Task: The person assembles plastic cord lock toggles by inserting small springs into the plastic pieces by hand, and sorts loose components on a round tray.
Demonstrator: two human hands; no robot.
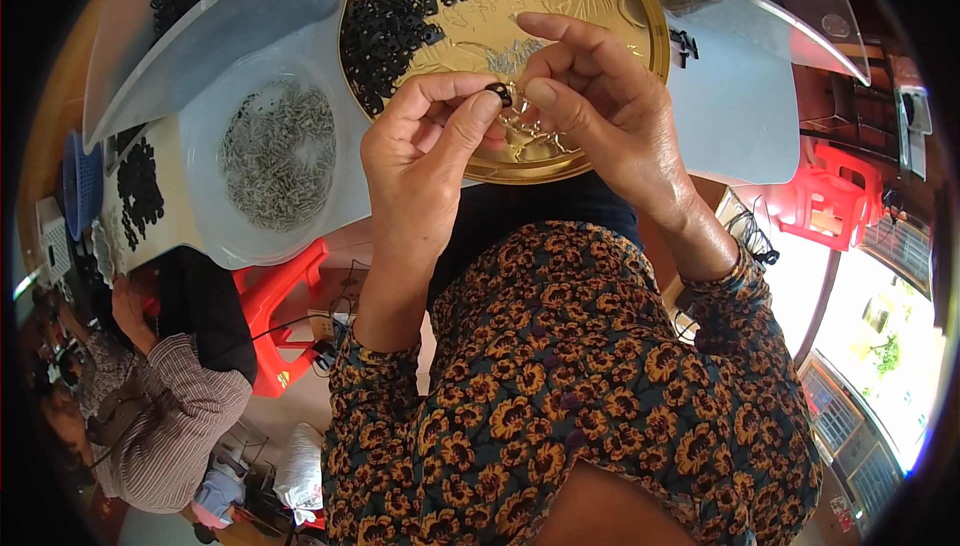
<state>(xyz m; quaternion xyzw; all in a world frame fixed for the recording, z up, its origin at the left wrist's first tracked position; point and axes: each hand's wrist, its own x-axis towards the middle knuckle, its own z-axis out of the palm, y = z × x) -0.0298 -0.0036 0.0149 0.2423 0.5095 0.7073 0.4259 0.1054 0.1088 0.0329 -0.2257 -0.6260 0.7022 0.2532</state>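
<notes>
Over the near rim of a round golden tray (655, 56), my left hand (425, 151) pinches a small black plastic piece with holes (499, 95) between thumb and index finger. Close to its right side is my right hand (610, 106), index finger stretched up and thumb near the curled fingers. Whatever its fingertips may hold is too small to make out. Many similar black pieces (390, 36) are heaped on the tray's left part. Small silvery metal parts (515, 56) lie in the tray's middle, and more show beneath my hands.
Left of the tray stands a clear round tub (215, 216) of small metal parts. Translucent bins (220, 36) holding black pieces flank the tray's far side. Red plastic stools (825, 196) stand at right and lower left. Another person in a striped shirt (175, 416) sits at left.
</notes>
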